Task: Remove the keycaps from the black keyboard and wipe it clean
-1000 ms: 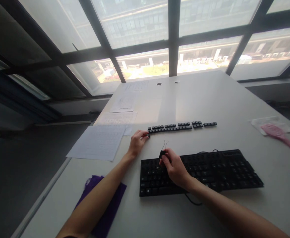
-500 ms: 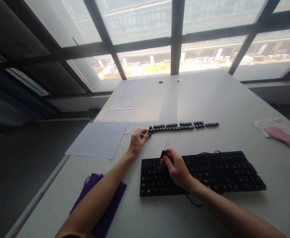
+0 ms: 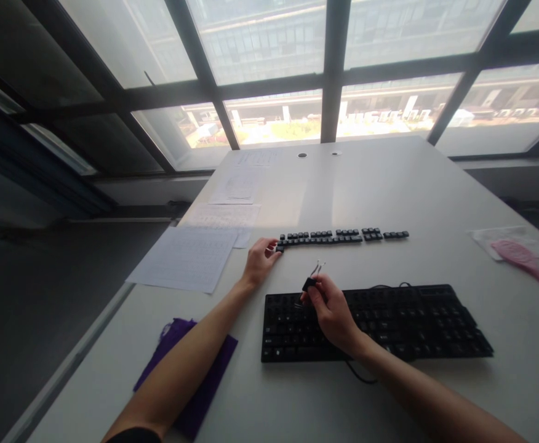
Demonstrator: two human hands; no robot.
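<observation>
My left hand (image 3: 259, 261) is at the left end of two rows of loose black keycaps (image 3: 322, 240). Its thumb and fingers are closed on a keycap (image 3: 279, 249) lying just below the rows. Above the left part of a black keyboard (image 3: 389, 320), my right hand (image 3: 331, 311) pinches a keycap puller (image 3: 309, 283). The puller has a small black grip, and its thin wire prongs point up and away from me. Part of the keyboard is hidden under the right hand and forearm.
Printed sheets (image 3: 181, 255) lie along the table's left side. Purple cloth (image 3: 214, 381) is partly under my left forearm. A pink hairbrush (image 3: 521, 255) rests on a clear wrapper at the right. A black cable (image 3: 360, 375) shows below the keyboard.
The puller in my right hand has tilted slightly, its wire prongs now leaning further right. My left hand stays at the keycap. The whole view has shifted a little.
</observation>
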